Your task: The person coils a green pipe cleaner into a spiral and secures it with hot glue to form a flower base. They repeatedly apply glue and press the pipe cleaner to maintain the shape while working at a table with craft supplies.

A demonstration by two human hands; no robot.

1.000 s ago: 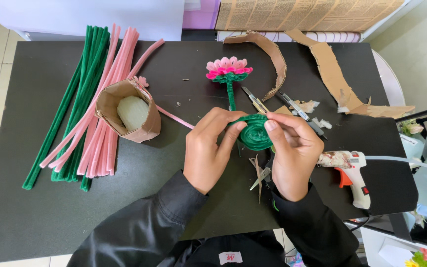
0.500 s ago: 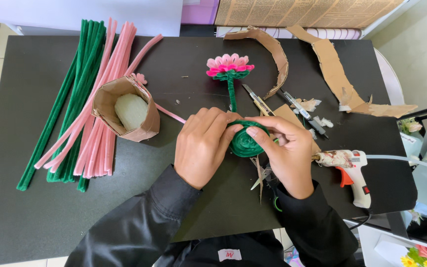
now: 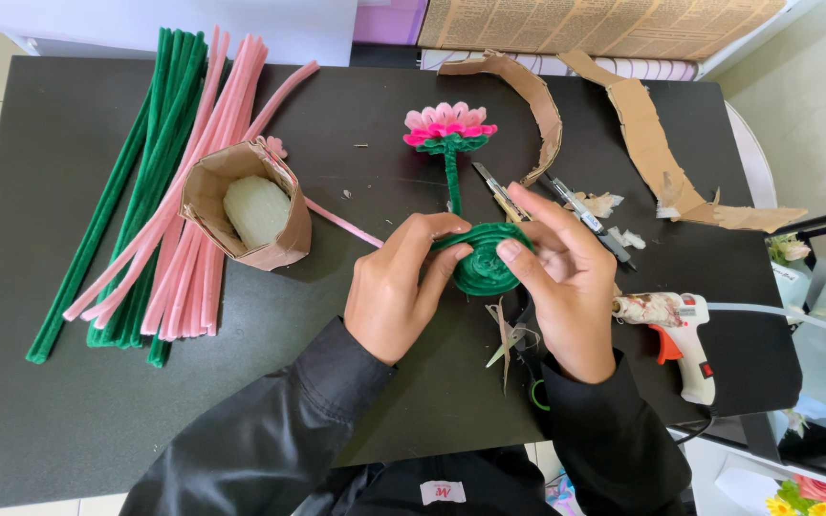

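Both hands close on a green coil (image 3: pixel 486 260) of wound pipe cleaner: the left hand (image 3: pixel 396 287) grips its near-left edge with curled fingers, and the right hand (image 3: pixel 566 282) pinches its right edge, thumb pressed on its face. That coil is held just above the black table (image 3: pixel 69 411), near the table's middle, its flat round face turned up toward the camera. From the coil a green stem runs straight away from the person to a pink flower (image 3: pixel 449 124), so the long axis points toward the far edge. Left of the coil stands a cardboard cup (image 3: pixel 284 244) holding a white lump, with green and pink pipe cleaners (image 3: pixel 160 191) lying beyond it. Right of the coil rests a glue gun (image 3: pixel 676 330); cardboard strips (image 3: pixel 647 134) lie farther back. Pale floor tiles border the table's left edge
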